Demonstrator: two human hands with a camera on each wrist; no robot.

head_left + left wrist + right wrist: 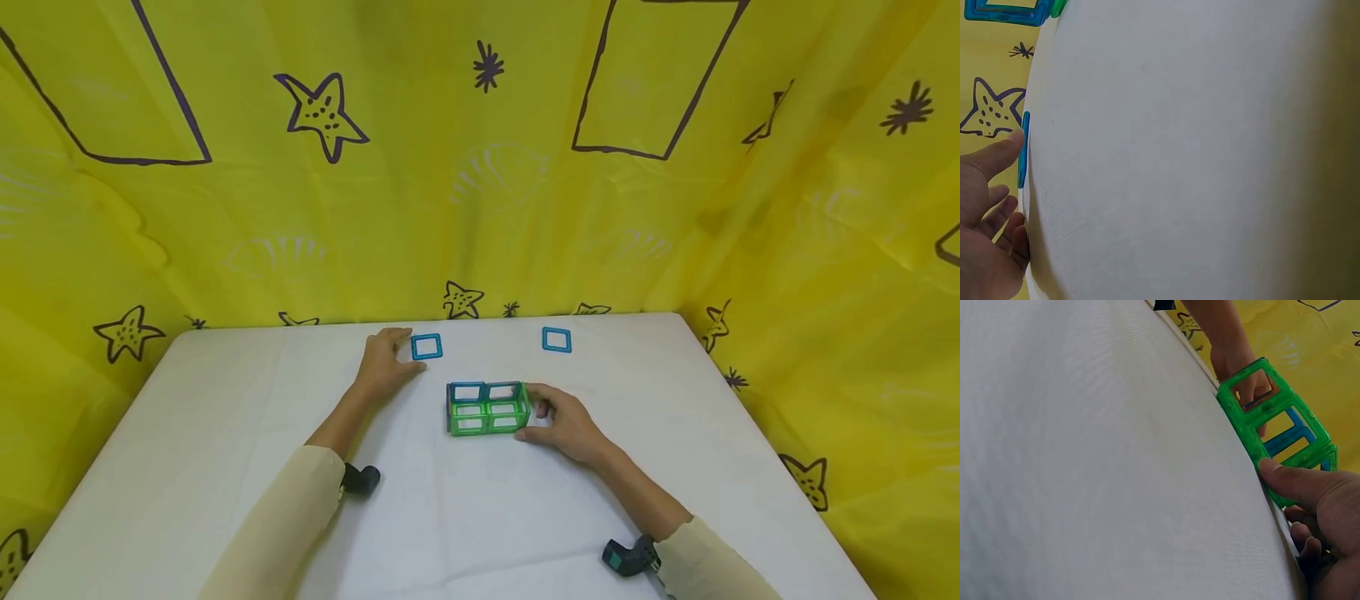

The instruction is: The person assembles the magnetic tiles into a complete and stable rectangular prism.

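A box-like frame of see-through green and blue magnetic tiles (487,425) stands mid-table, its green side towards me. My right hand (564,423) holds its right end, thumb at the near corner and fingers behind; in the right wrist view the thumb (1285,478) lies against the green tiles (1249,432). Farther back on the left, a single blue square magnetic tile (427,358) lies flat. My left hand (384,367) is just left of it, thumb and forefinger spread about its left side. The left wrist view has the thumb tip (1013,139) at the blue tile's edge (1024,153).
Another blue square tile (557,350) lies near the back edge, right of centre. A white cloth covers the table (480,533). Yellow curtains (420,208) with drawn starfish hang behind and along the sides. A dark camera sits on each wrist.
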